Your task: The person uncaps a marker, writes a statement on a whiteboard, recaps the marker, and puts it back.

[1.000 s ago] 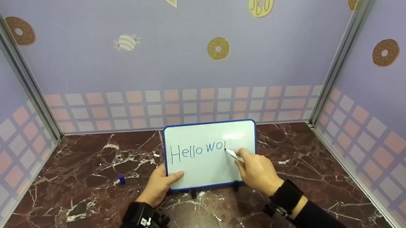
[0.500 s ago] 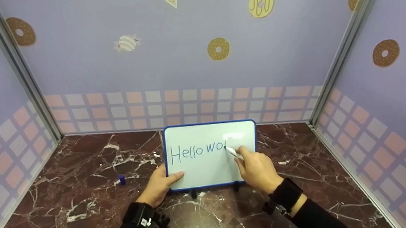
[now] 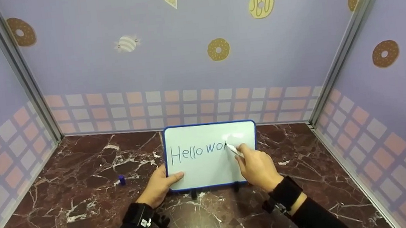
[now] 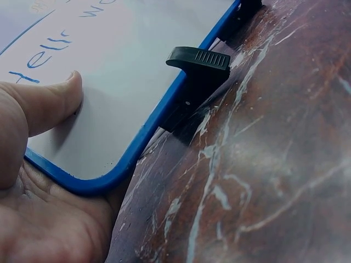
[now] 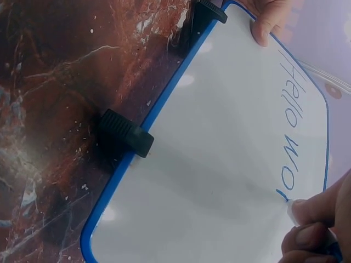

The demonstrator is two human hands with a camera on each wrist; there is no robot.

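Across a dark red marbled tabletop (image 3: 97, 225), I see the right hand (image 3: 259, 168) pinching a white marker (image 3: 233, 149) and the left hand (image 3: 157, 187) clamped on the lower left edge of a blue-framed whiteboard (image 3: 209, 170), propped tilted on black feet (image 4: 200, 59), its glossy face reading "Hello wor" in thin blue lettering (image 3: 199, 151), with a purple cap (image 3: 122, 180) farther left.

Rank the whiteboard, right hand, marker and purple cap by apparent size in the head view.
1. Whiteboard
2. Right hand
3. Marker and purple cap: too close to rank; the hand hides part of the marker.
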